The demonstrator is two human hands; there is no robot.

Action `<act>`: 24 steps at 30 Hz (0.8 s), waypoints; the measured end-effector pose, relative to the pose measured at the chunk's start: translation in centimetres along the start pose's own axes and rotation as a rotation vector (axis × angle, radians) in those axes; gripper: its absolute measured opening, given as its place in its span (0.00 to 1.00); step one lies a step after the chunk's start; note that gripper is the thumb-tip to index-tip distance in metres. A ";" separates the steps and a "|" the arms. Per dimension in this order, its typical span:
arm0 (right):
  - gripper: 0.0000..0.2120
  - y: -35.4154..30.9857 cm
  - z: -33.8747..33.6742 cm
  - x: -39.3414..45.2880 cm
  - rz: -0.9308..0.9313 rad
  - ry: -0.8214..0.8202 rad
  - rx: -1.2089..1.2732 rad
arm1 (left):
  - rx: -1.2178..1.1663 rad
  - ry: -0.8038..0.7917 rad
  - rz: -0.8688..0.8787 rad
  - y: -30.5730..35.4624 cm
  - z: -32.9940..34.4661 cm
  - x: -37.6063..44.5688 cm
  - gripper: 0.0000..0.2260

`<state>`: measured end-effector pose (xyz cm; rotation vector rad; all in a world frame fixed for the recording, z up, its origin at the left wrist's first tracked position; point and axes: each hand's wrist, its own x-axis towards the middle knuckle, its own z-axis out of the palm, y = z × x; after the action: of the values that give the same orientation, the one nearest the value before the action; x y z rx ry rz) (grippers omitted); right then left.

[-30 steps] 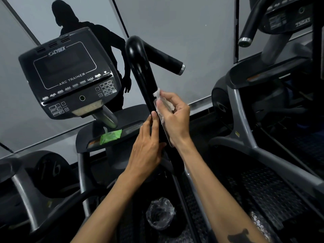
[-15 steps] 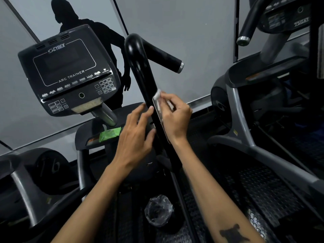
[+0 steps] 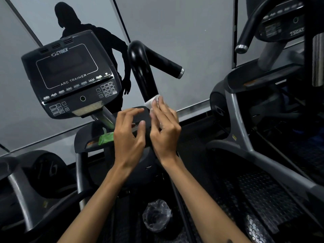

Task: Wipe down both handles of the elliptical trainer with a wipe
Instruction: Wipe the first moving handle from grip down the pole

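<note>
Pictured at a gym: white wipe (image 3: 152, 102) pressed against the black handle (image 3: 142, 71) of an elliptical trainer, just right of the console (image 3: 70, 79) and below the handle's bend. Right hand (image 3: 164, 128) curled round the handle shaft, pinching the wipe to it; left hand (image 3: 128, 135) just beside, fingers loosely spread, holding nothing. Wipe judged thin, limp and probably damp, best kept bunched under the fingertips so it cannot slide off; handle judged rigid, glossy and slick, safe to squeeze hard. Readable on the console: "CYBEX" above the screen, "ARC TRAINER" beneath it. Partly legible on the neighbouring machine (image 3: 284, 28), far right of the console: "750AT". Green packet (image 3: 105, 139) lying on the ledge below the console.
</note>
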<state>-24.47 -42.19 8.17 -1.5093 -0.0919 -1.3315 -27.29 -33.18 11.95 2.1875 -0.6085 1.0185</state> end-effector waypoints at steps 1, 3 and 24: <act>0.14 0.1 -0.4 -0.1 0.004 -0.007 -0.013 | 0.000 0.023 0.011 0.2 0.0 -0.1 0.13; 0.14 0.0 -1.1 0.1 0.016 -0.019 -0.029 | 0.008 0.046 0.022 0.6 0.4 -0.3 0.11; 0.14 -2.2 -3.5 2.8 0.559 0.029 0.241 | -0.047 0.314 -0.023 0.3 3.6 3.2 0.10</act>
<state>-27.18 -45.26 11.03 -1.1925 0.1734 -0.8566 -23.79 -36.41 12.88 1.9344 -0.4549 1.2885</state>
